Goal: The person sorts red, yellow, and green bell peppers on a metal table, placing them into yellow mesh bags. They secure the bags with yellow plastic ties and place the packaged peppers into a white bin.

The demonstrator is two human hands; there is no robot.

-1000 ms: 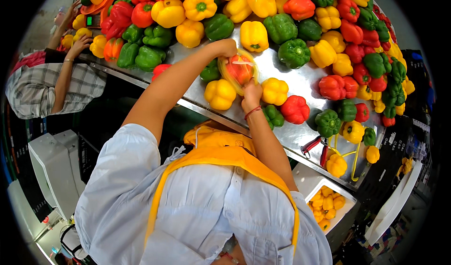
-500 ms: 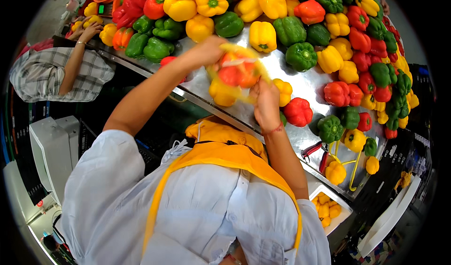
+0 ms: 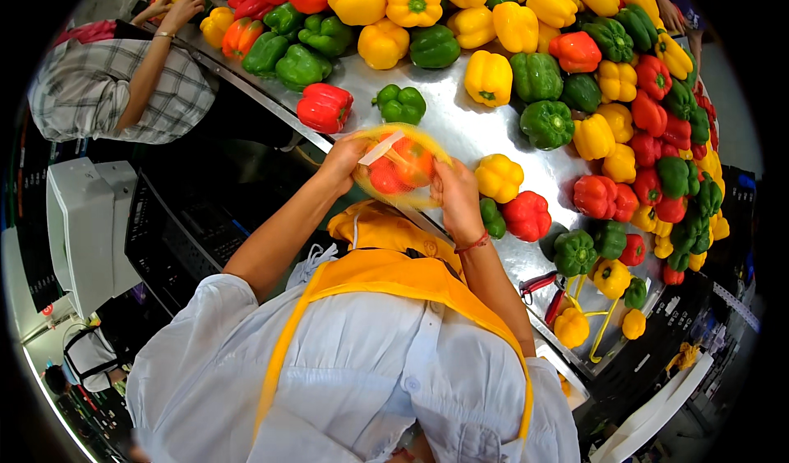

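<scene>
Peppers (image 3: 400, 170) fill yellow net bag (image 3: 427, 152) held by left hand (image 3: 343, 161) and right hand (image 3: 457, 200)

A bare strip of the steel table (image 3: 448, 122) lies open just beyond the two hands, between the green pepper (image 3: 400, 103) on the left and the yellow pepper (image 3: 488, 78) further back. To the right, a yellow pepper (image 3: 499, 177) and a red pepper (image 3: 527, 215) sit close, blocking that side. Beyond, heaped peppers crowd the table's far and right parts.
</scene>
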